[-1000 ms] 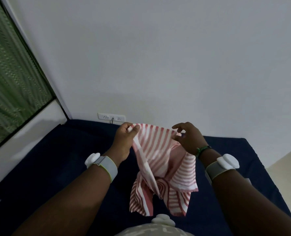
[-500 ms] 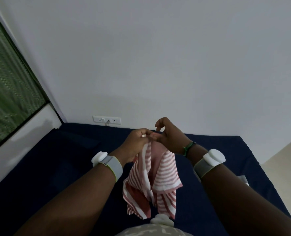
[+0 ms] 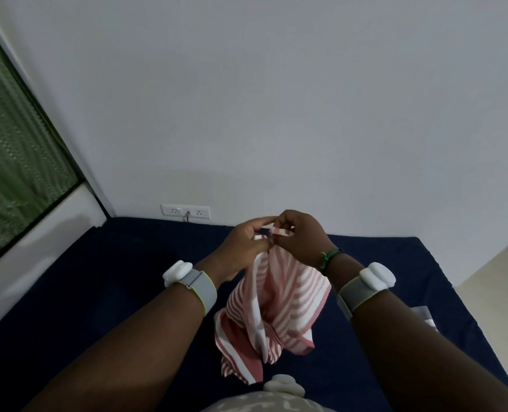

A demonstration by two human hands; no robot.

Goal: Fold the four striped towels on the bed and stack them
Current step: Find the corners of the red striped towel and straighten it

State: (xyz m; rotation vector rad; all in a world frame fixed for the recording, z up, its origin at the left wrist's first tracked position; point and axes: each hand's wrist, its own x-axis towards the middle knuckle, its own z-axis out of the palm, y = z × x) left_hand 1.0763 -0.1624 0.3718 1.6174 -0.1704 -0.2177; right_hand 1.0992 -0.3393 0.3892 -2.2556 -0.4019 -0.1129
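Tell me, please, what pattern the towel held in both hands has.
Red and white stripes on the towel, seen in the head view.

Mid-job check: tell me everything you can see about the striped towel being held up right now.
The striped towel is thin woven-looking cloth with red and white stripes and a solid red band along one hem. It hangs bunched and creased in the air above the dark blue bed, not lying flat. Its top edge is gathered where the left hand and right hand meet, both pinching it. The lower corners dangle loose near the person's body. Nothing else touches it.
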